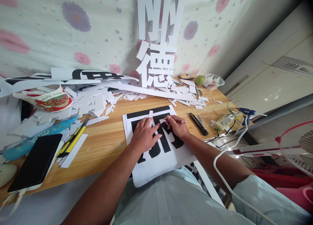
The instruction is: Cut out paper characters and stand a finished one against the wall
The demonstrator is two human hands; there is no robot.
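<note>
A white sheet (pixel 146 172) printed with a large black character lies at the table's front edge, its lower part hanging over. My left hand (pixel 145 134) rests on it with fingers spread, over a narrow white strip (pixel 151 114) that shows past the fingertips. To the right, my right hand (pixel 178 126) is closed around a thin red pencil (pixel 180 121), its tip near the black strokes. A black marker-like object (pixel 199 124) lies to the right of the sheet on the wooden table (pixel 107 153).
White cut-out characters (pixel 158 63) stand against the flowered wall covering. Paper scraps (pixel 95 102), a noodle bowl (pixel 52 99), a yellow cutter (pixel 72 142) and a phone (pixel 36 161) are at the left. A green fruit (pixel 199 80), a blue glue gun (pixel 246 112) and cables are at the right.
</note>
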